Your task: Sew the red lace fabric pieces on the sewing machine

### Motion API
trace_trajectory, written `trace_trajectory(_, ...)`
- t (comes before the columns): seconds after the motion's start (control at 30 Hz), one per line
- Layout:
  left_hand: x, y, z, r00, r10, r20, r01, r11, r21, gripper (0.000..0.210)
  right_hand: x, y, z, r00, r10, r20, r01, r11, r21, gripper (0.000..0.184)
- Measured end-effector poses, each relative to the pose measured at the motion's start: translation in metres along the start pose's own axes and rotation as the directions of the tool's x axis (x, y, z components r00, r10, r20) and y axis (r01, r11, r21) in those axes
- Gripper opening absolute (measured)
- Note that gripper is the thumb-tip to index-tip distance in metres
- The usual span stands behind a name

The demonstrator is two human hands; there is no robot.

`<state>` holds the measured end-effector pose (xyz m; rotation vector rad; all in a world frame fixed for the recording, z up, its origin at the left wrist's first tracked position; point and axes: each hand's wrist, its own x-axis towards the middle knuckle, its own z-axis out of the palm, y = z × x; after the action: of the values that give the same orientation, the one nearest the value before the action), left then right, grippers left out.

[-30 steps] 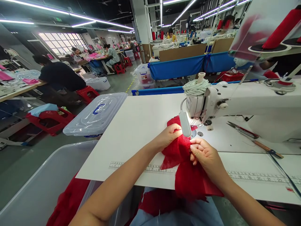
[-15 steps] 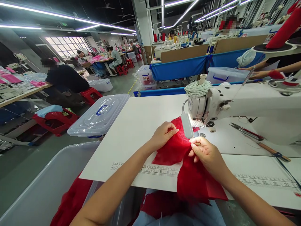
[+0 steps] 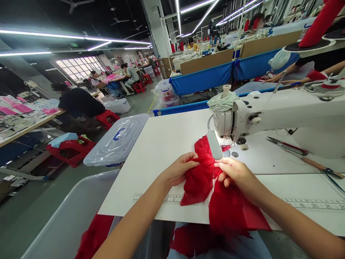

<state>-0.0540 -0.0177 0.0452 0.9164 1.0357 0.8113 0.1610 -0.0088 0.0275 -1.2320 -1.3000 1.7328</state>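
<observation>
Red fabric (image 3: pixel 198 185) lies gathered in front of the needle area of a white sewing machine (image 3: pixel 285 108), and part of it hangs over the table's front edge. My left hand (image 3: pixel 180 168) pinches the fabric's left side between thumb and fingers. Just below the pale lamp (image 3: pixel 215 144) by the machine head, my right hand (image 3: pixel 231 172) grips the fabric's upper right edge. The needle and presser foot are mostly hidden behind the lamp. More red cloth (image 3: pixel 194 239) rests on my lap.
Scissors (image 3: pixel 287 144) and a wooden-handled tool (image 3: pixel 322 167) lie on the right. A ruler scale (image 3: pixel 309 204) runs along the white table (image 3: pixel 164 136). To the left are an open plastic bin (image 3: pixel 72 212) and a clear lid (image 3: pixel 118 138). Co-workers sit beyond.
My left hand has drawn its side of the fabric down toward me, bunching it into folds. The right hand keeps its grip near the lamp. The camera view has tilted slightly.
</observation>
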Motion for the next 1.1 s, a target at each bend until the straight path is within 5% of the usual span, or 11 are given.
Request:
trace_trajectory(0.2,0.012,0.004,0.005,0.999,0.024,0.026,-0.025,1.000,0.013,0.038,0.007,-0.007,-0.004,0.982,0.062,0.176,-0.097,0.976,0.197,0.039)
trace_trajectory(0.5,0.016,-0.001,0.006,0.989,0.113,-0.092,-0.120,0.990,-0.074,0.042,0.003,0.007,-0.005,0.982,-0.166,-0.090,0.155,0.980,-0.122,0.035)
trace_trajectory(0.8,0.018,-0.002,0.006,0.986,0.057,-0.157,-0.101,0.952,-0.287,0.041,0.000,0.013,0.002,0.936,-0.338,-0.104,0.308,0.923,-0.231,0.028)
trace_trajectory(1.1,0.020,-0.005,0.005,0.995,0.047,-0.092,-0.076,0.939,-0.335,0.029,0.004,0.028,0.005,0.938,-0.346,-0.003,0.336,0.912,-0.235,0.033)
